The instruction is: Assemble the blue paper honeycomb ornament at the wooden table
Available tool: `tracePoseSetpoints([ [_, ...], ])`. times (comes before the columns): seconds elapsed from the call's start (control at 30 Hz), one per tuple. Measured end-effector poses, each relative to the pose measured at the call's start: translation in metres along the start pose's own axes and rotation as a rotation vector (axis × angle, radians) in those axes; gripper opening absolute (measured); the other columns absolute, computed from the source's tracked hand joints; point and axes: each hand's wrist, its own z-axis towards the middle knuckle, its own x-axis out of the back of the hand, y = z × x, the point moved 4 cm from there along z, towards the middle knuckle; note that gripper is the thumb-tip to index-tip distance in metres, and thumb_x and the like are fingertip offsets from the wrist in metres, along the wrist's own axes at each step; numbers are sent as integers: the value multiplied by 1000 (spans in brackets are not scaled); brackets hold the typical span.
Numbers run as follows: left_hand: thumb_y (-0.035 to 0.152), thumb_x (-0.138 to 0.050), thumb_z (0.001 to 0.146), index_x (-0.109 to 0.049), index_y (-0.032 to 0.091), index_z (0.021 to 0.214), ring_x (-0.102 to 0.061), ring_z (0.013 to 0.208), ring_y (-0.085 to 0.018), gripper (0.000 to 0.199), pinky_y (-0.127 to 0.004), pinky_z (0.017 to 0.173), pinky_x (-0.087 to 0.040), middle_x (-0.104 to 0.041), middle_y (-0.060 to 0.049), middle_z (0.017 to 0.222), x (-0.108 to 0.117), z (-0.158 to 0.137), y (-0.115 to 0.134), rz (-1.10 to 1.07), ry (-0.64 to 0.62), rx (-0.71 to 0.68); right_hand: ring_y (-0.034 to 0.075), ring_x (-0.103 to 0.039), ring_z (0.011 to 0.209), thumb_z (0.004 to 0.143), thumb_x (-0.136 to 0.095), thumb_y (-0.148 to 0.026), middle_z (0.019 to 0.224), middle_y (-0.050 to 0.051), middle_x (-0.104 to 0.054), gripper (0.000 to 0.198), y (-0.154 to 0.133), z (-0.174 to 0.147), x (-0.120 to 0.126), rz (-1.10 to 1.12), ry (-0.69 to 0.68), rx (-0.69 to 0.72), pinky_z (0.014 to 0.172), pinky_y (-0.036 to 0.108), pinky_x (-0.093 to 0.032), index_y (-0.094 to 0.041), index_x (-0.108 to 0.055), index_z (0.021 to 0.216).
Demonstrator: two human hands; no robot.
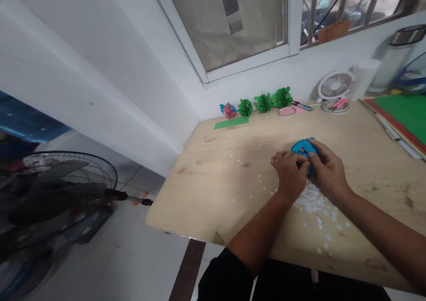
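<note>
A blue paper craft piece (pixel 301 146) is held between my two hands above the right half of the wooden table. My left hand (pixel 290 170) pinches its near left side with the fingertips. Wrapped round its right side is my right hand (pixel 328 165), the thumb pressed on top. Fingers cover part of the piece, so its full shape is hidden. Many small white pieces (pixel 313 199) lie scattered on the table below my hands.
Along the wall stand several green paper figures (pixel 264 102) and a pink-and-blue one (pixel 228 110). A green paper strip (pixel 232 123) lies before them. A small white fan (pixel 335 85), tape rings, a cutter (pixel 302 106) and coloured sheets (pixel 402 114) sit farther right. A floor fan (pixel 66 181) stands left.
</note>
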Motion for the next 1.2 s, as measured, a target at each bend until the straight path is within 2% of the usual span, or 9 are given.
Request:
tracePoseSetpoints([
  [0.17,17,-79,90,-70,26,85,-63,115,-27,13,-48,110,-42,-80,0,104,1,-4,5,32,0,-52,29,-74,114,87,-75,-55,131,9,-77,51,2,3,1,19,19,-29,106,52,-57,-27,-76,130],
  [0.37,18,-79,89,-72,28,98,-64,114,-27,15,-47,109,-43,-80,0,104,4,-6,5,11,42,-36,28,-77,107,83,-79,-60,125,7,-80,53,7,8,4,82,45,-67,100,50,-61,-29,-77,127],
  [0.6,17,-78,90,-72,28,90,-65,112,-27,12,-46,106,-44,-80,1,101,3,-5,5,21,33,-37,29,-76,109,86,-76,-60,127,8,-79,53,2,5,3,30,23,-12,101,50,-61,-28,-78,128],
  [0.9,17,-73,93,-67,26,89,-64,113,-27,12,-47,108,-42,-79,0,103,3,-8,7,58,46,-68,33,-73,117,84,-76,-67,134,11,-76,58,-5,4,1,-2,-13,20,101,53,-61,-28,-78,128],
  [1.1,12,-72,88,-65,27,92,-66,111,-27,18,-45,106,-45,-79,0,101,4,-7,5,57,35,-53,30,-76,111,85,-75,-64,129,8,-78,54,6,9,5,13,19,6,102,53,-60,-30,-77,127],
  [1.2,13,-77,85,-64,27,86,-67,111,-24,19,-43,106,-47,-79,2,98,7,-5,5,12,33,-86,28,-77,107,89,-72,-63,124,9,-80,54,13,14,8,30,39,45,94,50,-64,-31,-74,133],
])
